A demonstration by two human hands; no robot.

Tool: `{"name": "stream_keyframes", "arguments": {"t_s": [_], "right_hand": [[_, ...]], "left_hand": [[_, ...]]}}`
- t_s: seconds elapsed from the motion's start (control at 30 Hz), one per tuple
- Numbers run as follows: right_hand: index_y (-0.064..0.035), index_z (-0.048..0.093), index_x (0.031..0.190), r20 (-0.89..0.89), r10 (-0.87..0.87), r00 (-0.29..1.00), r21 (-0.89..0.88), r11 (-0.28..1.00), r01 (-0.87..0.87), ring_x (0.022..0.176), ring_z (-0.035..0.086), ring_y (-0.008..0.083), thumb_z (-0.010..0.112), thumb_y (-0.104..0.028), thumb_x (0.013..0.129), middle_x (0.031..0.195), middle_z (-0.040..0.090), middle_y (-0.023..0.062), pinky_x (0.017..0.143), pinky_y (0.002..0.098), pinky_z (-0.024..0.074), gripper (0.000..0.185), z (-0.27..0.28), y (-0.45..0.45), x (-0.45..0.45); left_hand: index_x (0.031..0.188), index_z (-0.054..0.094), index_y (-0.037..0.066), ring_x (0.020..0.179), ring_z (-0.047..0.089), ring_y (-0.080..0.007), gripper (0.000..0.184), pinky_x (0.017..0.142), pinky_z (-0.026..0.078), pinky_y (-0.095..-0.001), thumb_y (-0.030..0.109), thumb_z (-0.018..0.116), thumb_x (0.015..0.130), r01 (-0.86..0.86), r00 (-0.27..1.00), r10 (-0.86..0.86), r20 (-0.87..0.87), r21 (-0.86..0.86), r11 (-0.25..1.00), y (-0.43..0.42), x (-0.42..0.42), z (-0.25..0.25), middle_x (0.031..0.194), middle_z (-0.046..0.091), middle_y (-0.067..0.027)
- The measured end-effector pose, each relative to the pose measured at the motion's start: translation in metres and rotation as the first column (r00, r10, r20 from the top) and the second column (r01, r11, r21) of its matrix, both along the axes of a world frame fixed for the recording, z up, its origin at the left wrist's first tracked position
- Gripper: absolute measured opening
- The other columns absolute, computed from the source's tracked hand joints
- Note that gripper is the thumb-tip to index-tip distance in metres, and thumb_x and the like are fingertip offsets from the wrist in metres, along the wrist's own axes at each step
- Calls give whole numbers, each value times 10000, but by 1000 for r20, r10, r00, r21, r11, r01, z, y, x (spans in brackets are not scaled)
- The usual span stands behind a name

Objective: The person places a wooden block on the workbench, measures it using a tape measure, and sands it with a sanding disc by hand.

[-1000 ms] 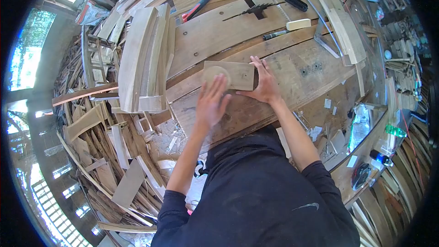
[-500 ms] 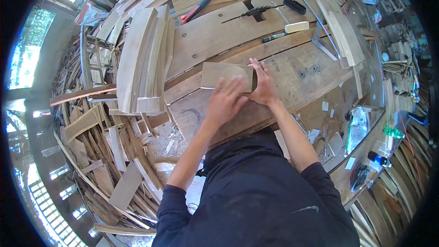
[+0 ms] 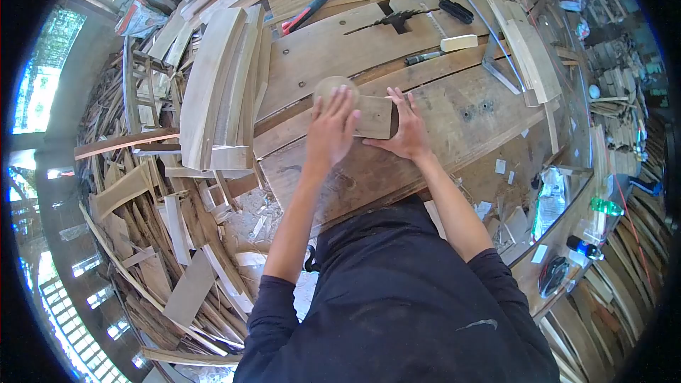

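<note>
My left hand (image 3: 332, 126) lies with its fingers flat over a round tan disc (image 3: 332, 85), which looks like sandpaper. The disc covers the left part of a small rectangular wooden board (image 3: 374, 118) on the workbench (image 3: 440, 117). My right hand (image 3: 409, 131) braces the board's right end, thumb along the near edge and fingers stretched beyond the far corner. The disc's underside and the board's left end are hidden.
Curved wooden pieces (image 3: 213, 92) are stacked at left. Farther back lie a red-and-black hammer (image 3: 323, 1), a black brush-like object (image 3: 456, 10), a marker (image 3: 423, 58) and a metal square (image 3: 499, 76). Scrap wood (image 3: 152, 241) is heaped beside the bench.
My left hand has slid the disc leftward and away from me across the board, uncovering the board's right part. My right hand stays at the board's end.
</note>
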State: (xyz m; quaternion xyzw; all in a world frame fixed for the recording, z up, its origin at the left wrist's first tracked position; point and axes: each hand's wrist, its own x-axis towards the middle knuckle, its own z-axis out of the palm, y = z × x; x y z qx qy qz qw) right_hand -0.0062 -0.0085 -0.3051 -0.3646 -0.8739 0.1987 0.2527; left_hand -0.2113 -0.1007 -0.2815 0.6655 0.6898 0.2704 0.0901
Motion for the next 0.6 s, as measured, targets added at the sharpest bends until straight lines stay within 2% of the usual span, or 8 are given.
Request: {"name": "stream_keyframes", "arguments": {"t_s": [0.03,0.1,0.17,0.2,0.27,0.37,0.5,0.6], "right_hand": [[-1,421,1511,19,7,1000,23,1000,-7,1510,439,354,903,-698,638,1562,507,188,1307,526,256,1217,1,0,0],[-1,421,1509,38,4,999,45,999,-6,1505,447,357,899,-713,633,1557,512,191,1305,528,258,1226,1,0,-1],[3,413,1509,4,5,1000,12,1000,-5,1513,433,365,887,-714,653,1570,503,189,1309,526,248,1213,-1,0,-1],[3,413,1509,10,7,1000,10,1000,-7,1513,433,365,887,-714,653,1570,503,189,1309,526,248,1213,-11,3,2],[-15,445,1501,32,37,999,102,994,-40,1516,434,356,881,-604,736,1571,515,167,1302,522,255,1060,-35,13,8],[-7,430,1510,6,39,999,8,999,-39,1530,412,347,842,-591,781,1590,499,157,1307,519,248,1020,-15,8,7],[2,396,1529,-6,1,1000,-12,1000,-1,1524,418,362,886,-713,650,1581,493,214,1315,519,238,1234,0,0,1],[0,459,1488,-32,-6,999,0,1000,6,1525,417,363,921,-640,664,1576,500,198,1310,522,239,1142,2,-1,1]], "left_hand": [[1505,577,53,1514,453,-278,504,1286,261,-507,330,529,1087,-117,993,118,-25,16,993,-2,-10,0,1604,521,-132],[1510,570,48,1519,446,-293,512,1290,247,-516,339,526,1091,-153,988,153,27,8,988,-12,-10,-1,1600,525,-135],[1508,569,46,1525,434,-307,538,1293,242,-520,380,530,1088,-97,995,97,27,8,995,-23,18,-5,1593,533,-136],[1499,575,46,1522,439,-304,561,1291,250,-525,415,542,1078,56,991,-55,124,0,998,-27,37,2,1584,542,-136],[1491,582,53,1511,457,-299,570,1286,262,-526,433,560,1067,210,976,-211,58,30,977,-32,71,4,1580,546,-136],[1505,581,70,1511,461,-281,563,1289,261,-515,428,544,1073,129,987,-127,98,-19,991,-22,54,7,1576,552,-133],[1500,593,63,1526,439,-295,533,1287,256,-521,403,497,1102,-68,995,70,76,-19,997,-11,4,5,1596,528,-141],[1497,589,40,1532,426,-321,535,1285,255,-525,393,480,1111,-143,985,146,88,-30,989,0,-11,6,1599,521,-151]]}}
